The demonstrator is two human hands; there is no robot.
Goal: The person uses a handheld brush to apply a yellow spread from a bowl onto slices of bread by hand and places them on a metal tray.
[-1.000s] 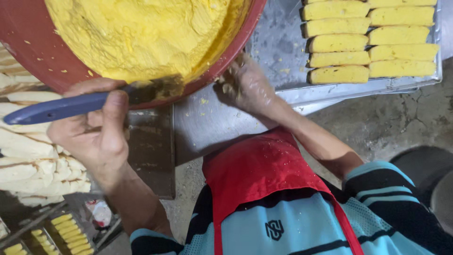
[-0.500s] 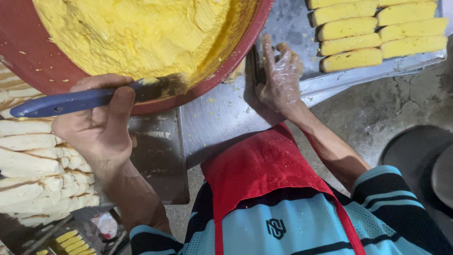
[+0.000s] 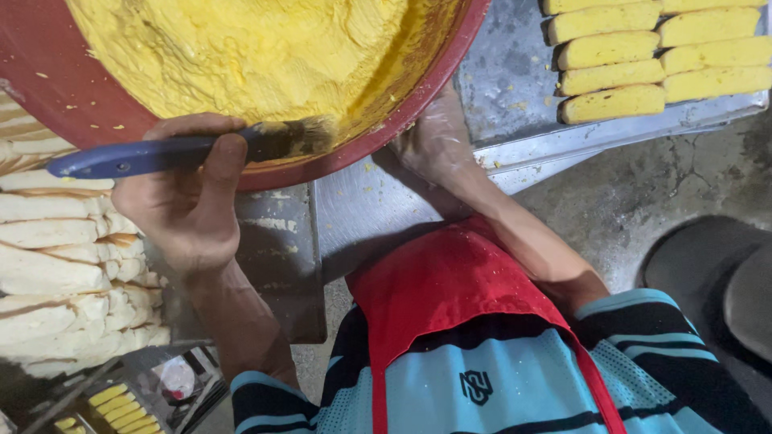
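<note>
My left hand [image 3: 181,209] grips a blue-handled brush [image 3: 153,154]; its bristles rest on the near inner rim of a big red bowl [image 3: 48,76] that holds thick yellow batter [image 3: 257,48]. My right hand [image 3: 438,145], shiny and smeared, reaches under the bowl's right rim on the metal table [image 3: 362,217]. Its fingers are hidden beneath the bowl, so its grip does not show.
A metal tray [image 3: 515,72] at the upper right carries rows of yellow-coated sticks [image 3: 635,60]. Pale bread strips [image 3: 56,265] are piled at the left. Below them, lower down, sits a small rack of yellow pieces [image 3: 121,402]. Dark rounded objects [image 3: 708,265] lie on the concrete floor at the right.
My right hand moved from beside the tray, fingers spread, to under the bowl's rim. The brush tip slid further right along the bowl's inner edge.
</note>
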